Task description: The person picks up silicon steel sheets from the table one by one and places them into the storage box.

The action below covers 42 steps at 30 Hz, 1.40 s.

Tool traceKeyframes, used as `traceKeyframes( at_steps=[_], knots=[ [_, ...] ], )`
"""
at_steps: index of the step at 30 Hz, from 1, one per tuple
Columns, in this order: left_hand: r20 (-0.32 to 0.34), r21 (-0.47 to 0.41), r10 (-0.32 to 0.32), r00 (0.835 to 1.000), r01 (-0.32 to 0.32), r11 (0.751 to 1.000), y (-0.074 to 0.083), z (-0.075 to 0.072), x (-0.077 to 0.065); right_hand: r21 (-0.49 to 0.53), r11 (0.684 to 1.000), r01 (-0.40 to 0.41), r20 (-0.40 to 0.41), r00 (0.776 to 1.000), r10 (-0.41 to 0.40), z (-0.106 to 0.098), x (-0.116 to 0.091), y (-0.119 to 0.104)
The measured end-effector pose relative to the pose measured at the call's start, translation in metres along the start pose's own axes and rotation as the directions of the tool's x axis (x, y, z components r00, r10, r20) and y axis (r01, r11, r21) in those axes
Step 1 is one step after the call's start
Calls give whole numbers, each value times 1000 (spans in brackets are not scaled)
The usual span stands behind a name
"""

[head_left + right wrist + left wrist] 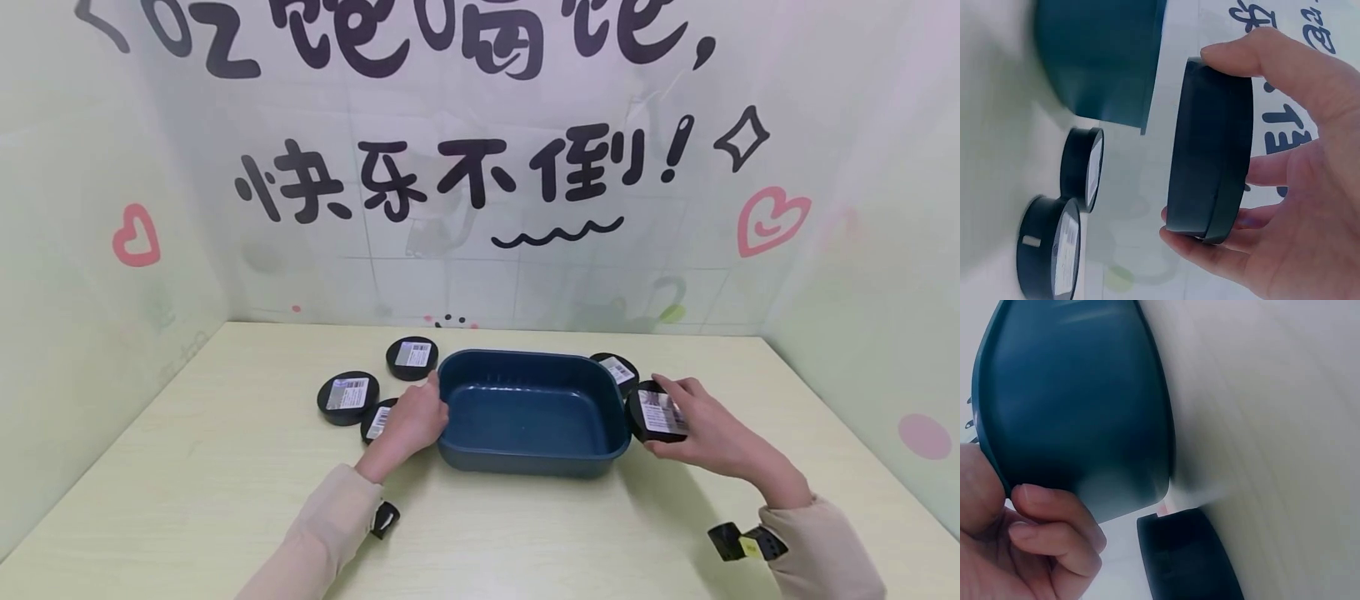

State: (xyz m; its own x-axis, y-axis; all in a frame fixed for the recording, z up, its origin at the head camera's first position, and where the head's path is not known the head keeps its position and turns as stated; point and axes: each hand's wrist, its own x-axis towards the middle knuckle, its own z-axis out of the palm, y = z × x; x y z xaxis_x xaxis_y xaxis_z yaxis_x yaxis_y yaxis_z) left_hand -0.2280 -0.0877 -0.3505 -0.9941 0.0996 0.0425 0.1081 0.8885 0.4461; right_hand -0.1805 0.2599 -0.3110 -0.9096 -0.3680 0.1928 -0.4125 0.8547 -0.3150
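A dark blue plastic basin (532, 463) stands on the table between my hands. My left hand (415, 414) grips its left rim; in the left wrist view the thumb and curled fingers (1054, 506) pinch that edge. On the other side, my right hand (708, 429) holds a flat round black container (660, 412) with a white label on top, beside the basin's right end. The right wrist view shows this container (1210, 150) raised off the table, thumb on one side and fingers on the other.
Left of the basin lie several like containers: one at the back (412, 358), another farther left (348, 398), and one partly behind the left hand (377, 422). In the right wrist view, two more containers (1082, 169) stand below. A printed curtain (442, 283) hangs behind the table.
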Motion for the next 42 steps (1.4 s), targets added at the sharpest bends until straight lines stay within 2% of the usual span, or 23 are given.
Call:
traceKeyframes(
  at_steps=[10, 21, 26, 42],
  knots=[
    [5, -11, -1, 1000, 1, 1000, 0, 0, 0, 40, 999, 14, 34, 999, -16, 1, 18, -16],
    [-2, -9, -1, 1000, 1, 1000, 0, 0, 0, 62, 998, 33, 79, 996, -38, 18, 38, -30],
    [-2, -6, -6, 1000, 6, 1000, 0, -1, 0, 42, 998, 50, 107, 993, -54, 26, 46, -36],
    [9, 5, 0, 1000, 0, 1000, 3, -3, -1, 12, 997, 82, 184, 979, -83, 52, 60, -37]
  ],
)
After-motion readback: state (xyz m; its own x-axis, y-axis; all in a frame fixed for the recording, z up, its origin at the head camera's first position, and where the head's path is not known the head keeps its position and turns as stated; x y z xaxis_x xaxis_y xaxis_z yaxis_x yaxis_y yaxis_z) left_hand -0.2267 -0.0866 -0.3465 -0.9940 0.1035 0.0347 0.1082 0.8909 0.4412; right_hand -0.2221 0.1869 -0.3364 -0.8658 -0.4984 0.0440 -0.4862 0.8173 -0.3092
